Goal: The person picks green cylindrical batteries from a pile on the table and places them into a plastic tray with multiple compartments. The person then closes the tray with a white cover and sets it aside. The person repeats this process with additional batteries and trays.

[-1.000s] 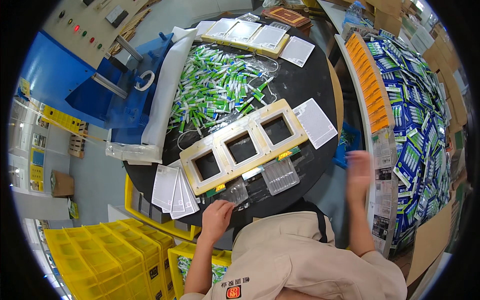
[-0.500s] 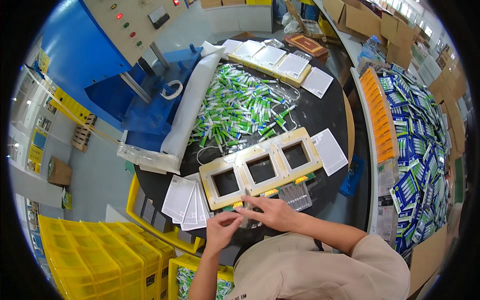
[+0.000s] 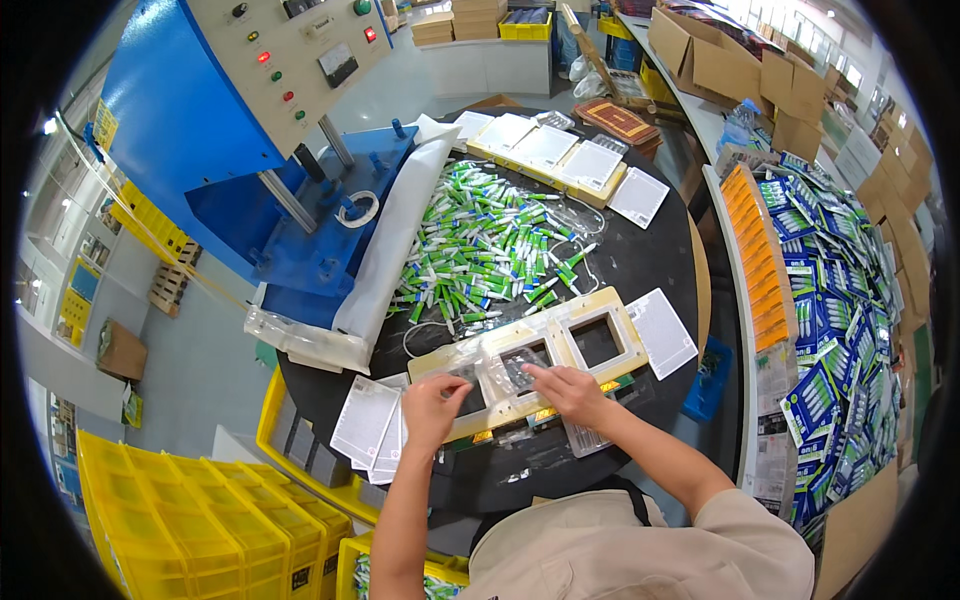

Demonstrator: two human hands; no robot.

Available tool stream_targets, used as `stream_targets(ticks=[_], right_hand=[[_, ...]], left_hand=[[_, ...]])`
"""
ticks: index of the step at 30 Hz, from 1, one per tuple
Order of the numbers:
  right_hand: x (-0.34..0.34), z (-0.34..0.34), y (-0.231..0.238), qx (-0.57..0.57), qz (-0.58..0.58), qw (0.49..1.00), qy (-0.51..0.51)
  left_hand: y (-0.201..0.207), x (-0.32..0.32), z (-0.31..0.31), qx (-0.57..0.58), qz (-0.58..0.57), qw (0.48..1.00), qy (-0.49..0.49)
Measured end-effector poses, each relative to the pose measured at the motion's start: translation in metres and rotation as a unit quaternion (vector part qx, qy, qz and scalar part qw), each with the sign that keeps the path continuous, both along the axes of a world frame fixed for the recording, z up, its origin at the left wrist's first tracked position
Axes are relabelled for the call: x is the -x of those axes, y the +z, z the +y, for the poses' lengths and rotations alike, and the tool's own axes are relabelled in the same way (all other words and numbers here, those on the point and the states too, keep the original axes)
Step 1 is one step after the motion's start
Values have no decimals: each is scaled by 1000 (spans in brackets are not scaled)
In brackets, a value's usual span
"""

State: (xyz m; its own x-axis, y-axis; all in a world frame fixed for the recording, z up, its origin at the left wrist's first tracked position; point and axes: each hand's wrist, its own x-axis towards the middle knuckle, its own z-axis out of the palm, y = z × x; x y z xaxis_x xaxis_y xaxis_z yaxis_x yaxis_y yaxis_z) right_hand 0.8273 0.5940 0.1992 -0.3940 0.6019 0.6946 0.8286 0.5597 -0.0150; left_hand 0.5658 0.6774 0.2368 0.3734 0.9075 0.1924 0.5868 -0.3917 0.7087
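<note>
Gripping a clear blister tray (image 3: 514,369) with the right hand (image 3: 577,392), thumb and fingers closed on its right side. Holding it over the middle window of the yellow-edged frame (image 3: 563,352), on the near part of the black round table (image 3: 640,265). Can't tell if seated in the window or just above it.

Reaching the left hand (image 3: 432,408) to the left window, with thumb and fingertips drawn together. Can't tell about anything pinched between them. Seeing the right window open, well clear of both hands.

Also seeing, around the frame:
- just below the right wrist, partly hidden: another clear tray (image 3: 586,440)
- along the near edge: green-and-orange strips (image 3: 617,384)
- off the left end: overlapping white cards (image 3: 366,422)
- by the right end: a single white card (image 3: 663,333)
- just beyond: a big loose pile of green-and-white tubes (image 3: 480,250)
- at the far side of the table: a second frame (image 3: 583,190) with white cards on top

Farther out: a blue press (image 3: 190,150) at left with red lights lit on the panel, yellow crates (image 3: 200,510) at lower left, heaped blue blister packs (image 3: 830,330) at right.
</note>
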Motion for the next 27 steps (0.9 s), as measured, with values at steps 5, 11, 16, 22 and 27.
stream_targets(ticks=[5,11,16,22,27], right_hand=[[-12,-9,-14,84,6,996,13],[-8,-4,-28,156,-12,988,-9],[-10,7,-30,213,47,975,-36],[-19,24,-25,402,91,911,-10],[-16,23,-28,230,-88,969,23]], left_hand=[[-34,15,-8,-202,161,962,-86],[-59,22,-15,-123,141,982,-22],[-39,28,-6,12,74,996,-49],[-15,40,-31,-122,77,989,-41],[-36,33,-56,-235,131,963,-23]])
